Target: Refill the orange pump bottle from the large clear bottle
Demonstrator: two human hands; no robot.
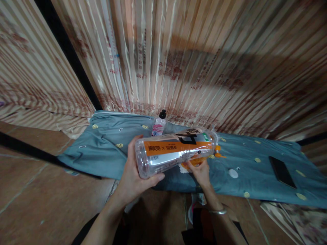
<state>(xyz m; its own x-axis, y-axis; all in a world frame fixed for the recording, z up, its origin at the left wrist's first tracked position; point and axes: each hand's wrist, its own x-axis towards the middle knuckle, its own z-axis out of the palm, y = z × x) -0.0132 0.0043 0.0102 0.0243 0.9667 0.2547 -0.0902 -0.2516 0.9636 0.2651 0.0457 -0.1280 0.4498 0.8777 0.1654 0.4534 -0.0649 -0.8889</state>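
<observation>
Our left hand (133,178) grips the bottle (176,148) by its base, probably for steadiness, while our right hand (202,173) holds something orange (201,159).

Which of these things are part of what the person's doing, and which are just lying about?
In use, it seems:
- large clear bottle, held in the left hand
- orange item, partly hidden, at the right hand

Apparently just lying about:
- black phone-like slab
- small black-topped bottle, standing behind
- white round piece; its use is unclear
</observation>
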